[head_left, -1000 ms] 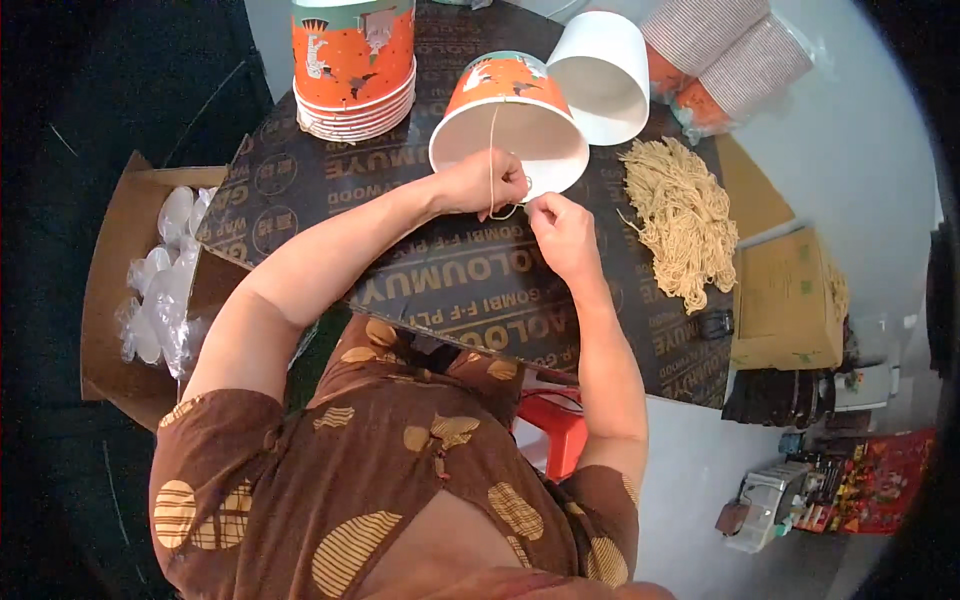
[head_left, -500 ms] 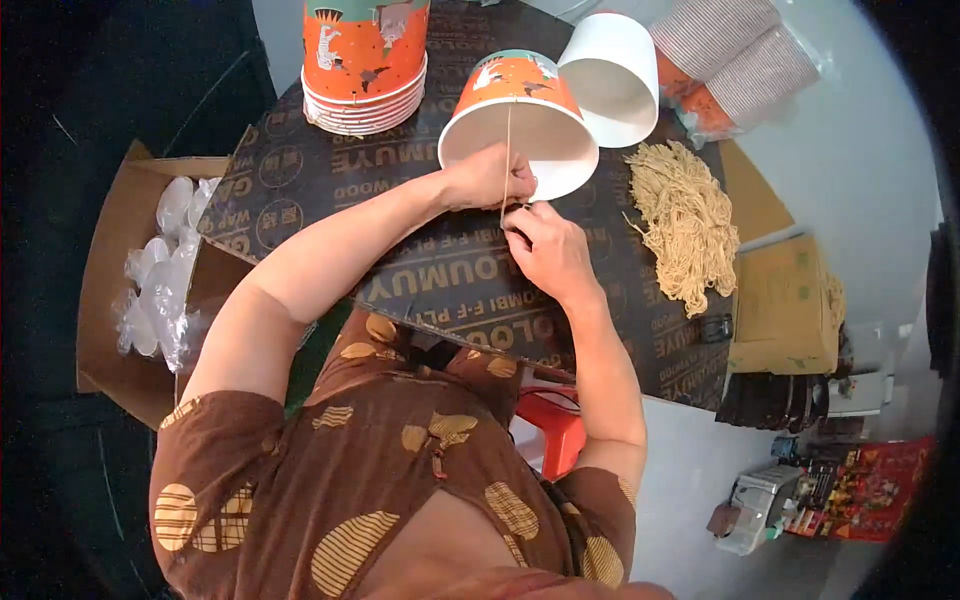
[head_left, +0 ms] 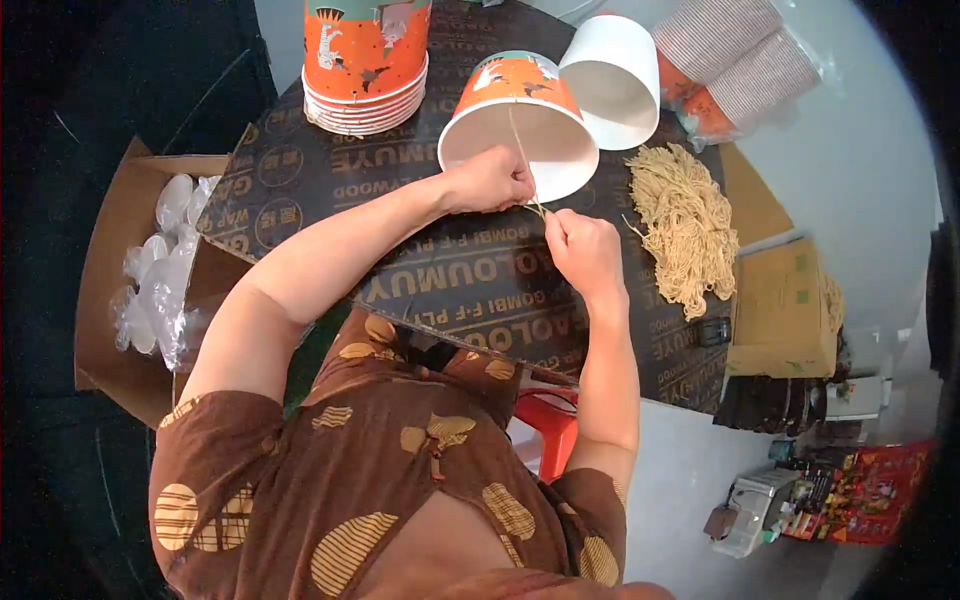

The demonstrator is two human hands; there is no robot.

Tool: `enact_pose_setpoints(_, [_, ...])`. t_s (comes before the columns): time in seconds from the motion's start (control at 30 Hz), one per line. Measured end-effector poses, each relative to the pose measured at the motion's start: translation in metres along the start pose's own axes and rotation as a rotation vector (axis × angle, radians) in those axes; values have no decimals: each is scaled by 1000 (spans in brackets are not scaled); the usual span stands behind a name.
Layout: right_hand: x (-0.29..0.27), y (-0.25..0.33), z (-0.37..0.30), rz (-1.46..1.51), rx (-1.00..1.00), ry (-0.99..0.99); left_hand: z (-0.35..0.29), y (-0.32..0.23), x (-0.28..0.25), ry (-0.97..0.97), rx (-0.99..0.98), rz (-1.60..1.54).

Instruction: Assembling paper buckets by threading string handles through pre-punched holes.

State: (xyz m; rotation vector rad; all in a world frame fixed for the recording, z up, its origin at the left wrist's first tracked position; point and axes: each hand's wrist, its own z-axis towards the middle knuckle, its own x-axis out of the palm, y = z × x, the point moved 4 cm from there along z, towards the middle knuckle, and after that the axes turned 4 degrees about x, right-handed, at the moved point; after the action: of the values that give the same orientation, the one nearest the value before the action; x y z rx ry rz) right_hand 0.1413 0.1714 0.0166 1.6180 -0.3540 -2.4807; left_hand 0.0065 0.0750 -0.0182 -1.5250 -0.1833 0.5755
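An orange paper bucket (head_left: 530, 80) with printed figures lies on its side, its white mouth facing me. A thin tan string (head_left: 518, 130) runs from its upper rim down across the mouth to my hands. My left hand (head_left: 490, 180) is closed in front of the mouth, fingertips pinching the string. Close by to the right and slightly nearer me, my right hand (head_left: 586, 250) is a closed fist gripping the string's end part. A short stretch of string spans the small gap between the hands. Whether there is a knot is too small to tell.
Upright at the left stands a stack of orange buckets (head_left: 365, 70). A white bucket (head_left: 612, 85) lies beside the worked one. A heap of tan strings (head_left: 685, 225) rests on the dark plywood table (head_left: 450, 290). Bagged bucket stacks (head_left: 735, 60) and a carton of clear lids (head_left: 160, 270) flank it.
My right hand has moved right and slightly toward me, away from the left hand. The string, straight down before, now slants to the right. The bucket has stayed put.
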Motion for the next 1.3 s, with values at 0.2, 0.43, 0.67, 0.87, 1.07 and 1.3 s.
enact_pose_setpoints(0.2, [9,7,-1,-255,5,-68,-1,-3,-1,-12,50,66])
enact_pose_setpoints(0.43, [16,14,0,-194,72,-73,0,0,-1,-9,36,101])
enact_pose_setpoints(0.67, [27,2,2,98,109,-157,0,3,0,5,123,157])
enact_pose_setpoints(0.87, [38,-8,2,349,359,-97,-2,-3,5,-4,343,327])
enact_pose_setpoints(1.07, [34,-6,3,414,440,-119,-3,-7,8,14,366,421])
enact_pose_setpoints(1.3, [8,1,2,60,359,-231,-4,-3,-1,89,153,103])
